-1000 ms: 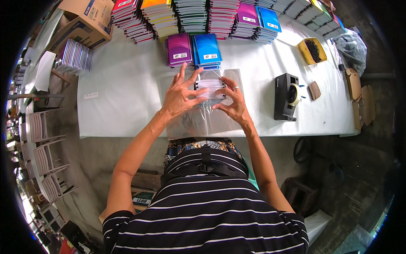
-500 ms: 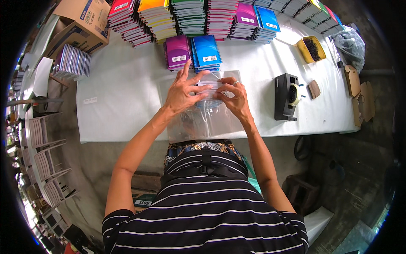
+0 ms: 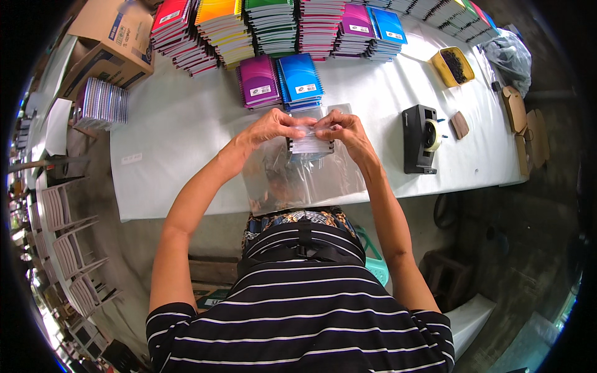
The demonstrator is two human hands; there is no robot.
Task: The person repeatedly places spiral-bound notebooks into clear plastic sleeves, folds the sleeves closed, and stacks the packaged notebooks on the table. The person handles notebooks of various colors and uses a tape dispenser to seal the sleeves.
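Note:
A small bundle of spiral notebooks point(image 3: 311, 147) stands with its white page edges up, wrapped in a clear plastic bag. My left hand point(image 3: 273, 126) pinches the plastic at the far side of the bundle, fingers closed. Close beside it, my right hand point(image 3: 346, 132) is also closed in a pinch on the same plastic. The fingertips almost meet over the bundle and hide part of the film. Beneath lie flat clear plastic sheets or bags point(image 3: 273, 186), reaching the table's near edge. Short stacks of purple notebooks point(image 3: 258, 81) and blue notebooks point(image 3: 301, 78) sit just beyond my hands.
Tall stacks of colored notebooks point(image 3: 270, 28) line the far side. To the right are a black tape dispenser point(image 3: 413, 140), a brown block point(image 3: 459, 125) and a yellow tub point(image 3: 449, 67) of dark bits. A cardboard box point(image 3: 112, 46) and more notebooks point(image 3: 106, 102) stand left.
My left hand has gone from spread fingers to a closed pinch on the plastic. Both hands have drawn to the bundle's far edge, uncovering more of its white page edges.

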